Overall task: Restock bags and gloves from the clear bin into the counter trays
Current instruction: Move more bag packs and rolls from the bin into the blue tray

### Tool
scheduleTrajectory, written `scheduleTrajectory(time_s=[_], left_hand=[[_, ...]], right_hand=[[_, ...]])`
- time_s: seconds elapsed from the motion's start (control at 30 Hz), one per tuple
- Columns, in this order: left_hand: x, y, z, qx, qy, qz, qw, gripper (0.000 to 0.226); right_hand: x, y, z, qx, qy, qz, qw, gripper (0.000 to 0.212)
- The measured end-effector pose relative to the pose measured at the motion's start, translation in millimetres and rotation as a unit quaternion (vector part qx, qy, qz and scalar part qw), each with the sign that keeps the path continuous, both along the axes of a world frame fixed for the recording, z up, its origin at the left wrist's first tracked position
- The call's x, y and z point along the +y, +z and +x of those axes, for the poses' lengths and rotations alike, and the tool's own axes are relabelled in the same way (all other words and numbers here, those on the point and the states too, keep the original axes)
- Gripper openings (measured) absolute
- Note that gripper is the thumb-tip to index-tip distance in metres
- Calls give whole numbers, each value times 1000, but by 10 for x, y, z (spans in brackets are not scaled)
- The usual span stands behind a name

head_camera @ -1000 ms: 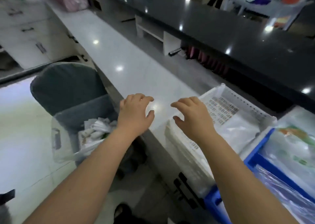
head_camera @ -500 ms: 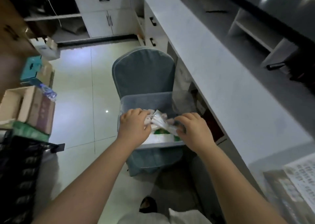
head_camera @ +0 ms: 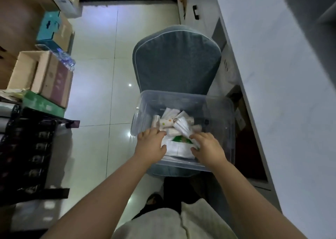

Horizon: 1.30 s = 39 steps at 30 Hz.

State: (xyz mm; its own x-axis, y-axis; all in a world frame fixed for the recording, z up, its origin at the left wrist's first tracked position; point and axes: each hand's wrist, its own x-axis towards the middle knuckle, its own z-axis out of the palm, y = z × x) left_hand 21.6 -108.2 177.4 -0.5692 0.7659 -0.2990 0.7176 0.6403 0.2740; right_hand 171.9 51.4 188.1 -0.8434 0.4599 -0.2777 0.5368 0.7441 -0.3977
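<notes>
One clear bin (head_camera: pixel 216 111) of rolled bags (head_camera: pixel 168 123) and flat white packs (head_camera: pixel 177 148), resting on one grey chair (head_camera: pixel 177 64) beside the counter (head_camera: pixel 283 93). Inside it, two hands: left hand (head_camera: pixel 151 146) pressed on packs, right hand (head_camera: pixel 209 150) closed around a white bundle (head_camera: pixel 182 127).

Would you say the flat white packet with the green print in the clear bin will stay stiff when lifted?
Probably not: the flat white packet looks thin and film-wrapped, so it likely sags and feels slippery. Small rolls resting behind it may tumble.
</notes>
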Motion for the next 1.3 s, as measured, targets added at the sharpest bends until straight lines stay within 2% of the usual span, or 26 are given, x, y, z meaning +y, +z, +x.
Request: scheduleTrajectory(time_s=[0.33, 0.53, 0.63, 0.7, 0.8, 0.97, 1.13, 1.3], left_hand=[[510, -1048, -87, -65, -1, -81, 995, 50], [783, -1838, -131, -93, -52, -125, 986, 47], [859, -2216, -80, -105, -79, -131, 983, 44], [881, -2401, -55, -105, -94, -143, 980, 45], [924, -2568, -19, -91, -115, -170, 975, 48], [1021, -2625, 38, -94, -116, -184, 971, 31], [1040, -2393, -9, -104, -109, -147, 978, 11], [1009, -1826, -195, -91, -104, -70, 988, 15]], right_hand=[[604, -1060, -343, -92, -2, -99, 991, 50], [801, -1935, -473, -140, -112, -169, 969, 47], [863, -2323, -494, -167, -154, -124, 966, 31], [886, -2494, -481, -185, -149, -63, 969, 36], [898, -2666, -463, -198, -147, -56, 968, 43], [873, -2706, -539, -181, -190, -96, 960, 44], [833, -2455, -557, -168, -147, -130, 966, 35], [925, -1836, -646, -123, -83, -67, 987, 32]])
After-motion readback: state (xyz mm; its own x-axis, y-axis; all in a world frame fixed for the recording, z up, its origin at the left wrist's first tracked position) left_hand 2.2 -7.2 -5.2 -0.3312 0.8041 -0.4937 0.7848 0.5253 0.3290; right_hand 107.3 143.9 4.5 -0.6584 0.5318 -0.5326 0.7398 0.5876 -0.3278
